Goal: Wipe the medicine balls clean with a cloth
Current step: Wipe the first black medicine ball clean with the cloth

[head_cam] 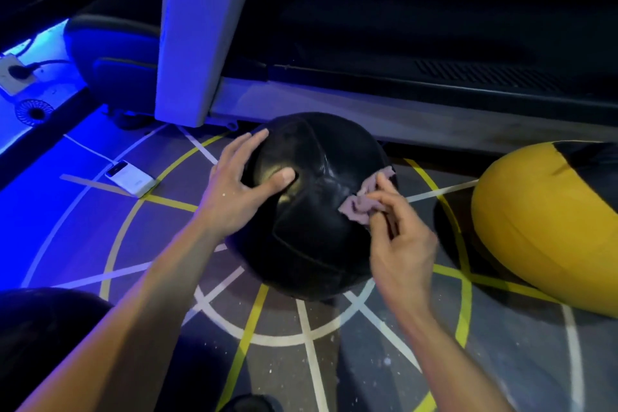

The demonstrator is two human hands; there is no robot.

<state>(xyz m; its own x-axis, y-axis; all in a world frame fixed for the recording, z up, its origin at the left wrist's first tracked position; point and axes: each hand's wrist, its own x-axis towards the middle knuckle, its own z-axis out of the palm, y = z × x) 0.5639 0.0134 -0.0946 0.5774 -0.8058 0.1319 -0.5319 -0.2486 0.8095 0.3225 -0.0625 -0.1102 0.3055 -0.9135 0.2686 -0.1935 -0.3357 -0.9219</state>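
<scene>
The yellow ball (541, 227) runs off the right edge, a dark rounded object (40, 328) is cut off at lower left, and the cloth (363, 201) lies partly hidden under the right hand's (404, 244) fingers.

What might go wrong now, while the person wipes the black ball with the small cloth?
1. The round black leather medicine ball may roll on the floor; only the left hand steadies it.
2. The small crumpled pinkish cloth, pinched by the right hand, covers little surface, so patches may be missed.
3. A rolling ball might hit the white rectangular device nearby.
</scene>
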